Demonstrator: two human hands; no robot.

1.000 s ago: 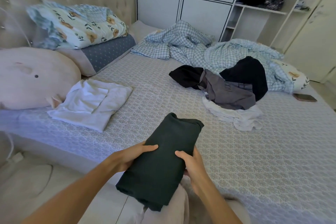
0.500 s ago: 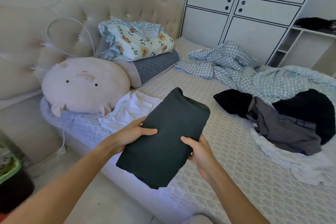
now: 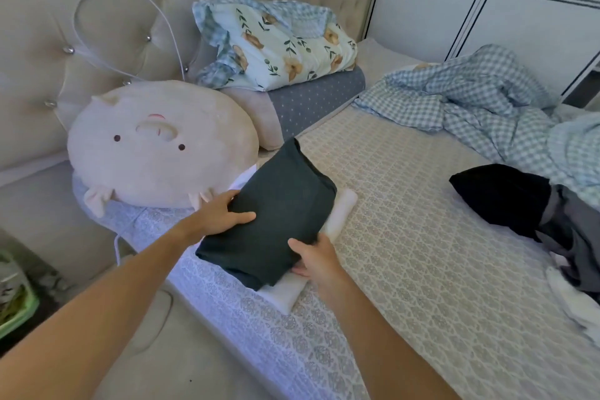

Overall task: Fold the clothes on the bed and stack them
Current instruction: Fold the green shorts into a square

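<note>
A folded dark green garment [image 3: 276, 214] lies over the folded white garment [image 3: 337, 214] near the left edge of the bed [image 3: 406, 237]. My left hand [image 3: 224, 213] grips its left side, thumb on top. Its near right corner is held by my right hand [image 3: 313, 258], fingers tucked under. White cloth shows past it at the right and at the near end. At the right edge lies an unfolded heap: a black garment [image 3: 500, 201], a grey one [image 3: 571, 237] and white cloth [image 3: 571, 295].
A round pig cushion [image 3: 156, 146] sits just left of the stack. Behind it are a floral pillow [image 3: 279, 45] on a grey dotted pillow [image 3: 311, 101], and the tufted headboard [image 3: 107, 29]. A checked blue quilt [image 3: 470, 97] is bunched at the back right. A green basket [image 3: 16, 308] stands on the floor.
Both hands carried the folded dark green garment leftward and away from me, from in front of me down onto the folded white garment. The view swung left with it.
</note>
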